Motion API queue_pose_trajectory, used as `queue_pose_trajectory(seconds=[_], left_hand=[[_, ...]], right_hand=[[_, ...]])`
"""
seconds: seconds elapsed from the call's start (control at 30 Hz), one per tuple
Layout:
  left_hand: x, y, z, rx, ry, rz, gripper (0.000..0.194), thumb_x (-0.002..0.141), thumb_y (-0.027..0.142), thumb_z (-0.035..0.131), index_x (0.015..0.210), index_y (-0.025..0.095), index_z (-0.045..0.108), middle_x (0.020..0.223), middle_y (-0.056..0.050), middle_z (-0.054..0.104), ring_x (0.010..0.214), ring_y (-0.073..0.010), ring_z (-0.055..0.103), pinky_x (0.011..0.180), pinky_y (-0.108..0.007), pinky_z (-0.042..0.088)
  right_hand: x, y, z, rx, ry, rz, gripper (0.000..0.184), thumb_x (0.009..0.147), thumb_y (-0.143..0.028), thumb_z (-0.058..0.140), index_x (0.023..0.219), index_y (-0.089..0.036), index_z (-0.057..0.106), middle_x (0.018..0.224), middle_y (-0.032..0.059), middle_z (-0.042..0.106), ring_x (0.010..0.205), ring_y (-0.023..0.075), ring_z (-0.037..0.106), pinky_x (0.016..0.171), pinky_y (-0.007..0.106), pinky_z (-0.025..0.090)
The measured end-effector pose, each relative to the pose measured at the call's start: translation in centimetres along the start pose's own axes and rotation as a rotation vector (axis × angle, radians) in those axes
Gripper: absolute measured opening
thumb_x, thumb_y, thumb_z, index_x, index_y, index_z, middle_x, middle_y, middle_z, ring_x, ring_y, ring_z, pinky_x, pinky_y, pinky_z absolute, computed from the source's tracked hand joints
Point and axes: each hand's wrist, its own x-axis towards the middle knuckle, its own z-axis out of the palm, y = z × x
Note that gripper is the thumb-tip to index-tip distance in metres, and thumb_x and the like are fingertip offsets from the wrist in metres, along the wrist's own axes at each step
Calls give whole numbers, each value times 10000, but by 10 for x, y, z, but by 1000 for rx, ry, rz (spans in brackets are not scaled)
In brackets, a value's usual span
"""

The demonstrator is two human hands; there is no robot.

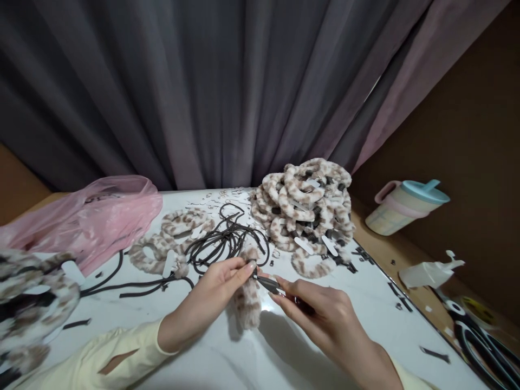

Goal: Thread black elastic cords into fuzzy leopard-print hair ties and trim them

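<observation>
Near the table's middle, my left hand (219, 287) pinches the dark end of a fluffy white-and-brown spotted strap (247, 309), which hangs down below the fingers. Dark-handled pliers (268, 284) are gripped in my right hand (325, 311). Their jaws meet the strap's dark end beside my left thumb; whether a small metal part sits between them is too small to tell. Just behind my hands lies a tangle of black cord (219, 241). Similar fluffy loops with white tags (156, 254) rest to its left.
A tall pile of fluffy loops (304, 200) stands at the back right. More loops (60, 292) and a pink plastic bag (117, 211) lie left. Along the right are a lidded cup (406, 208), a white squeeze bottle (426, 272), scissors (479, 341) and black cord scraps (434, 354).
</observation>
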Motion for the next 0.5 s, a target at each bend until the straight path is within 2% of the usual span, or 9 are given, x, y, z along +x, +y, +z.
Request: queue_pose_trajectory(seconds=[0.1,0.17,0.23,0.3,0.5], left_hand=[[-1,-1,2,-44,28,-28,324,813,443,548,665,156,577,658,-23,588,686,-163,552,688,-252,409],[-2,0,4,-86,39,-52,338,815,438,547,630,157,577,622,-18,581,641,-151,536,683,-247,407],[-3,2,5,-123,53,-61,332,806,426,565,611,158,585,603,-14,574,616,-143,525,669,-237,407],[-3,4,6,-133,73,-56,303,793,411,587,630,157,613,628,-22,590,637,-149,534,668,-233,412],[-3,0,8,-96,67,3,320,822,425,543,796,140,685,760,-58,646,807,-204,565,810,-280,416]], right_hand=[[0,-1,3,-113,5,-97,154,921,-157,415,853,-142,553,587,-9,496,475,90,426,470,211,331],[-2,0,5,-219,-12,-163,164,919,-118,394,1002,-114,535,615,4,515,496,109,447,463,233,322],[-5,2,6,-322,-34,-234,273,912,-92,388,1175,-65,455,665,30,546,551,133,487,461,250,314],[-6,1,6,-413,-46,-293,355,905,-77,384,1257,-25,383,704,55,565,605,154,519,454,259,308],[3,-10,3,-562,-87,-349,308,915,-78,305,1145,33,477,667,77,564,532,162,517,384,277,300]])
